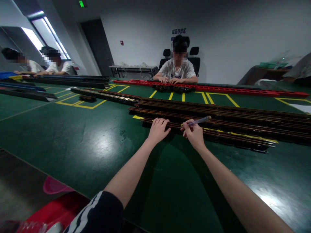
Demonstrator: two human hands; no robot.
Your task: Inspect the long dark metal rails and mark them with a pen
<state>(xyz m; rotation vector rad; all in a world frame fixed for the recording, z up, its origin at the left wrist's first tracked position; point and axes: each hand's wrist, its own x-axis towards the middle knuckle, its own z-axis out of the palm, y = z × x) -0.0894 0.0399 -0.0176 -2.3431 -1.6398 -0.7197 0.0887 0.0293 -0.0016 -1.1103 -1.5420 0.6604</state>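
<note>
My left hand (pixel 158 130) lies on the nearest of several long, dark metal strips (pixel 233 137), fingers stretched over it and thumb apart. To its right, my right hand (pixel 195 134) is closed around a pen (pixel 201 120) with a clear barrel. The pen slants up to the right, and its lower end points down at the same strip; whether the tip touches is too small to tell. More long, dark strips with brownish edges (pixel 218 113) lie side by side just beyond my hands.
The green table (pixel 80 139) has yellow tape lines (pixel 93 106). Across it, a co-worker (pixel 178 66) handles dark parts by a long red rail (pixel 255 90). Black channels (pixel 73 78) and two more people are at the left. A pink basket (pixel 54 186) is below the near edge.
</note>
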